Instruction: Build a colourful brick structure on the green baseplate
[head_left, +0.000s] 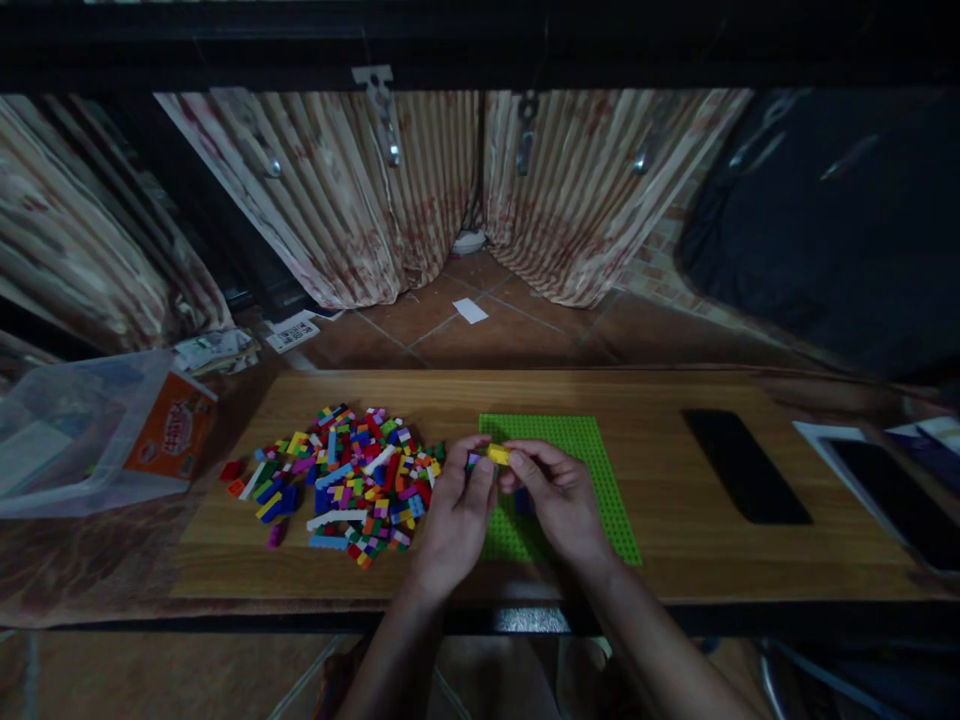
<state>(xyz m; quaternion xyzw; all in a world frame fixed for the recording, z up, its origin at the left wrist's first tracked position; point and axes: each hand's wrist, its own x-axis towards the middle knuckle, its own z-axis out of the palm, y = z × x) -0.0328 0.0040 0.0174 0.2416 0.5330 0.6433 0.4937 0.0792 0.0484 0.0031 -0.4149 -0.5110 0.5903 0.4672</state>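
Patterned curtains (pixel 420 190) hang beyond a long wooden board (pixel 675 550), which carries most of what is in reach. A clear tub (pixel 90 400) with an orange label stands off the board's left end. On the board, a loose pile of bricks (pixel 360 490) in many colours spreads over the left part, with a few stragglers at its near edge. To the right of the pile lies a green plate (pixel 604 490), studded and mostly bare where it shows; farther right, well apart from it, is a flat black slab (pixel 746 465).

The left hand (pixel 457 510) and right hand (pixel 562 505) meet above the plate's left part, both narrowed to a fingertip pinch on a yellow brick (pixel 498 455) between them. A purplish bit (pixel 472 460) shows at the left fingertips; whether it is joined to the yellow one, I cannot tell. Below the right hand, a dark blue piece (pixel 523 500) seems to sit on the plate, partly covered.

The step in hand looks like fitting or adjusting small bricks in the fingers. Judging from the grip, the next move calls for lined-up studs, one side steadied and even thumb pressure.
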